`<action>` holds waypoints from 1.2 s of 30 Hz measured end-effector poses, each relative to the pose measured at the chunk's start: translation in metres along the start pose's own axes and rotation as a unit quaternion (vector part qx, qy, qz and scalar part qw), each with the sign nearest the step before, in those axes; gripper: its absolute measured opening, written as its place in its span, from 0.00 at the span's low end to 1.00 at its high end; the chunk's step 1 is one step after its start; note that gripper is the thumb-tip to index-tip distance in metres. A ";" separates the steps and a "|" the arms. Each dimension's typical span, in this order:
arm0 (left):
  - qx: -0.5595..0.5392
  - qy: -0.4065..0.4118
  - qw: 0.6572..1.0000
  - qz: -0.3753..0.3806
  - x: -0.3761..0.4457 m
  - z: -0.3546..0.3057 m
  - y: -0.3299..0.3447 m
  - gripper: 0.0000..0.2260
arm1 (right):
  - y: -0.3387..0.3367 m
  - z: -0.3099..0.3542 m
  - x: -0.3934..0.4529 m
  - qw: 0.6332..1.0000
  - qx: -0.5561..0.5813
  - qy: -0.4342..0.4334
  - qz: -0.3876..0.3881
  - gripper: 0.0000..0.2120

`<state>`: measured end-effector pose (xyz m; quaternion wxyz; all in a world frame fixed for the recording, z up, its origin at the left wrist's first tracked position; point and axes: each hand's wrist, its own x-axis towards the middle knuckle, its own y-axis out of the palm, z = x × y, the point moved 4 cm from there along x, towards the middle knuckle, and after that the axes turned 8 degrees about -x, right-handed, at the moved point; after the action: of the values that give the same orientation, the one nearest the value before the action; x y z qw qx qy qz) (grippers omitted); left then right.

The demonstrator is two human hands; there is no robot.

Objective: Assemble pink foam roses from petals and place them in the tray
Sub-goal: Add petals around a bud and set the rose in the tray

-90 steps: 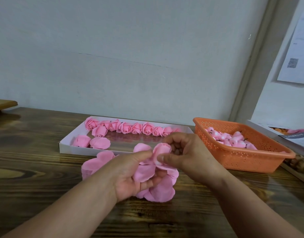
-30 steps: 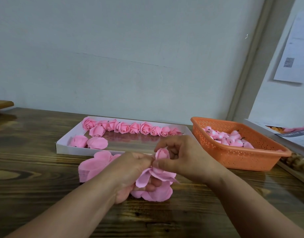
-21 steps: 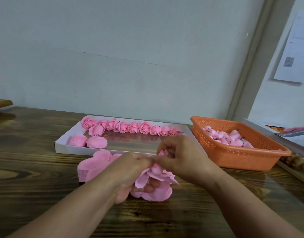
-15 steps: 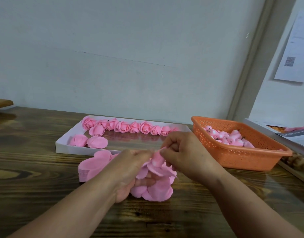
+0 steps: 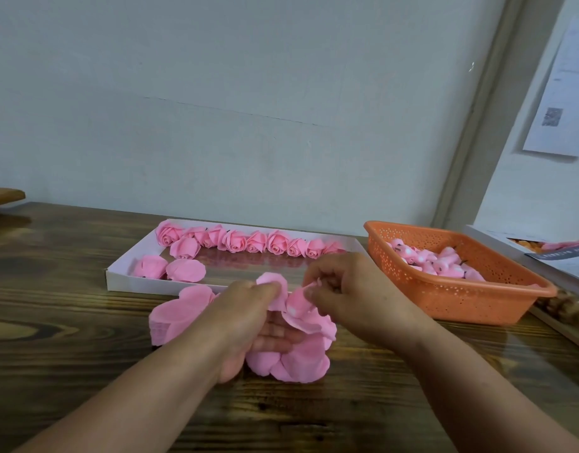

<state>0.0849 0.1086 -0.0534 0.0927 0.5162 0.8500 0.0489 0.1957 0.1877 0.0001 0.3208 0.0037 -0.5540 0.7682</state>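
Wooden table (image 5: 69,322), both hands (image 5: 245,318) pinching petals (image 5: 298,322), fingers curled.

Two bare arms are seen, with no sleeves, rings or watch worn. Short, plain nails are seen on the fingers (image 5: 309,291) of the right hand (image 5: 353,292)

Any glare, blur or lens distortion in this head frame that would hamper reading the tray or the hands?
Head view: light is soft and even; the white cardboard tray has a glossy floor mirroring the pink foam roses; the dark wooden table shows sheen; the right hand is slightly motion-soft; the wide lens tilts the door frame.
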 end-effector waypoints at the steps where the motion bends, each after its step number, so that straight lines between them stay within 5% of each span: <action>1: 0.004 -0.001 1.000 -0.004 0.000 0.000 0.000 0.13 | 0.000 0.003 -0.001 1.000 -0.019 -0.015 0.002 0.07; 9: 0.078 0.010 0.997 0.006 -0.001 0.002 0.008 0.16 | 0.001 0.023 0.001 0.984 -0.126 -0.104 0.069 0.06; 15: 0.136 0.057 0.988 0.052 -0.012 -0.004 0.013 0.37 | 0.000 0.017 0.005 0.993 -0.073 -0.075 0.059 0.07; 23: 0.193 0.125 0.972 0.056 -0.017 -0.011 0.015 0.40 | -0.007 0.020 0.006 0.996 -0.007 -0.060 0.072 0.14; 26: 0.119 0.080 0.988 0.057 -0.013 -0.008 0.012 0.38 | -0.013 0.016 0.007 0.998 0.007 -0.034 0.055 0.07; 29: -0.007 0.019 0.998 0.055 -0.007 -0.007 0.008 0.26 | -0.017 0.007 0.006 0.994 0.104 0.022 0.033 0.09; 32: -0.034 -0.005 0.997 0.072 -0.006 -0.004 0.008 0.13 | -0.013 0.000 0.005 0.982 0.176 0.066 0.025 0.08; 36: -0.048 -0.012 0.997 0.063 -0.004 0.002 0.007 0.10 | -0.005 -0.001 0.006 0.975 0.202 0.086 0.037 0.06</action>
<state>0.0932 0.1079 -0.0535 0.1240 0.5643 0.8113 0.0896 0.1941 0.1926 0.0064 0.3310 -0.0182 -0.3571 0.8733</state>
